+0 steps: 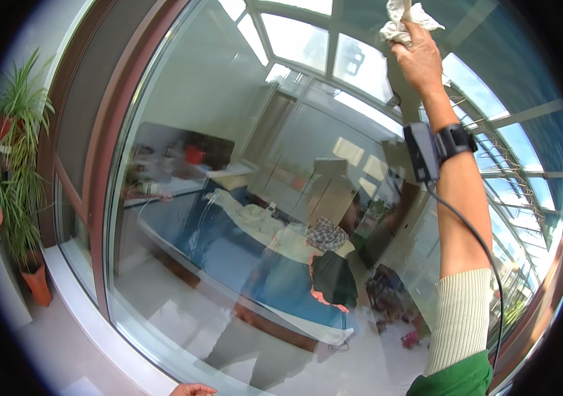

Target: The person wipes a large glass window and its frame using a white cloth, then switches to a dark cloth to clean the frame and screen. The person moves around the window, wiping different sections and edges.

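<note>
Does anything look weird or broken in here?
Nothing looks broken or spilled. Oddest is the ghostly reflection of a person in the glass pane, so shapes overlap confusingly. A black box is strapped near the right hand, which grips a white cloth.

It looks like a home: potted plants (19,204) beside a glass pane (261,198).

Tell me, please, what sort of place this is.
Probably a home with a glazed balcony or sunroom: a large glass pane in a brown frame, leafy potted plants beside it, and bright roof-like panels seen in the glass.
</note>
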The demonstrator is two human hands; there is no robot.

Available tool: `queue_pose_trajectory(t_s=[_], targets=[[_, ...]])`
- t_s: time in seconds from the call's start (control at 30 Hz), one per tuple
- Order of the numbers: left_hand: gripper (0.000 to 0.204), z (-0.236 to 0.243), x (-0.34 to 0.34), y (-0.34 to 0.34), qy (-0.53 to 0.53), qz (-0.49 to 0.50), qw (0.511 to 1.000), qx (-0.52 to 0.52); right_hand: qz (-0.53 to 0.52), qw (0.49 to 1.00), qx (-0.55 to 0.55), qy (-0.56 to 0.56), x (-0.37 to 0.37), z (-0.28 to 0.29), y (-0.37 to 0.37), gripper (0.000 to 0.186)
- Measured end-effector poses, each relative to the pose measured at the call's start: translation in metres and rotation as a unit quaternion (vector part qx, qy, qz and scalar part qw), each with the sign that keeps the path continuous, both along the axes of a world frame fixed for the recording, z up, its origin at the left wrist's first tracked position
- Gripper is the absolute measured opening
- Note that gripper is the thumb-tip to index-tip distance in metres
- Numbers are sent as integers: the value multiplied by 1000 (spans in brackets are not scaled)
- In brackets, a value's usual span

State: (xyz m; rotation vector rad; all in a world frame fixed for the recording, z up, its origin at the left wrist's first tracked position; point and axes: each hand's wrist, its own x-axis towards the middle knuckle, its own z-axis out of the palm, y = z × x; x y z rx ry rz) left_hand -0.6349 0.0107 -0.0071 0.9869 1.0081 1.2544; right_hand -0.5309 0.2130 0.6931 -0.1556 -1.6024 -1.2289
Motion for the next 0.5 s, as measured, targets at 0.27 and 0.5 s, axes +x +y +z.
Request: queue_pose_trajectory(t_s=[0.27,0.5], targets=[[29,5,-16,-9,-15,-3,1000,13,24,875,-161,-457,-25,-295,-8,35],[23,2,-53,-45,-14,3,995,-97,-41,895,-25,-444,-29,-258,-19,16]])
